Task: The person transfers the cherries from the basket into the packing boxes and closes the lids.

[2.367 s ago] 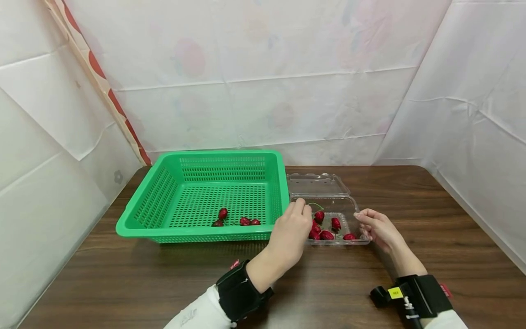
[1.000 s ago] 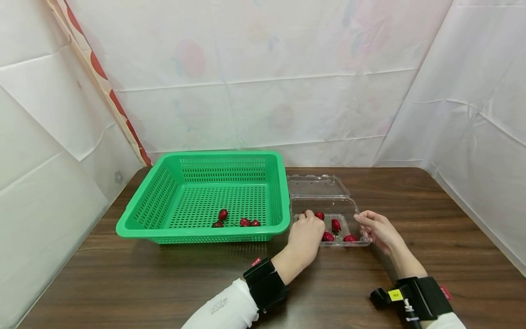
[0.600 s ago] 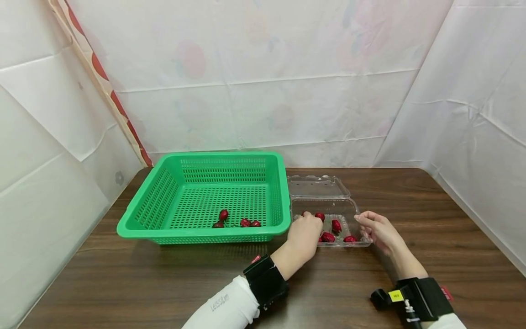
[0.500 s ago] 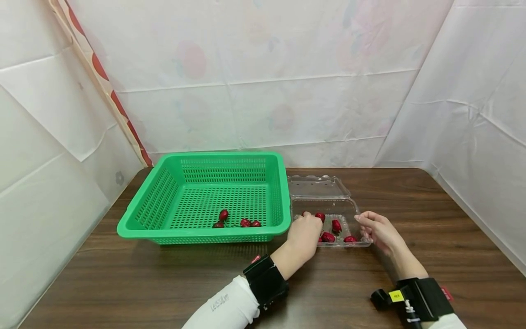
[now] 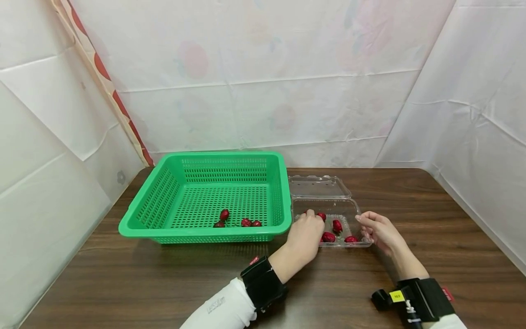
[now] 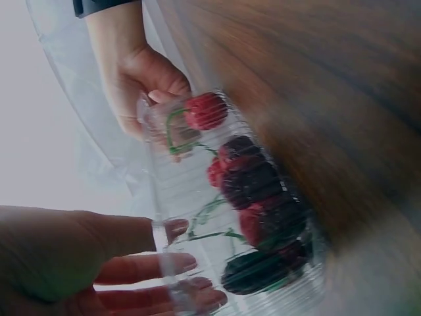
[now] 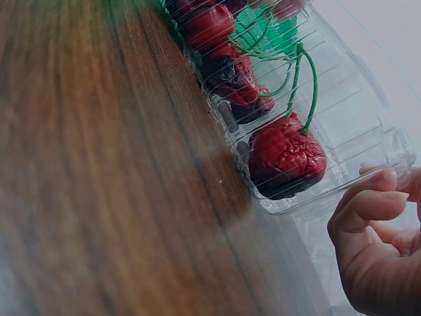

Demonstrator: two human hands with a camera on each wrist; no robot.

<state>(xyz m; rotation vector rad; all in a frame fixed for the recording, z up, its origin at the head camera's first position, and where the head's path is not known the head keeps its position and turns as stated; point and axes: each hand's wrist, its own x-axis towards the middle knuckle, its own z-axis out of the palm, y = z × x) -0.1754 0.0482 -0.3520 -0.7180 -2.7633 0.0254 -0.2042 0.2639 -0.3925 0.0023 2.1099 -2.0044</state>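
Cherries (image 5: pixel 337 225) are lying in the clear plastic box (image 5: pixel 347 209), their green stems showing through its wall, while a few others are resting near the front of the green basket (image 5: pixel 205 232). The box is sitting on the brown counter (image 5: pixel 164 283) just right of the basket, its lid (image 5: pixel 317 186) lying folded back behind it. The left hand (image 5: pixel 304 237) is reaching inside among the fruit, its grip relaxed, fingers spreading apart and closing on nothing. The right hand (image 5: pixel 380 230) is pinching the box's right edge, thumb against fingers.
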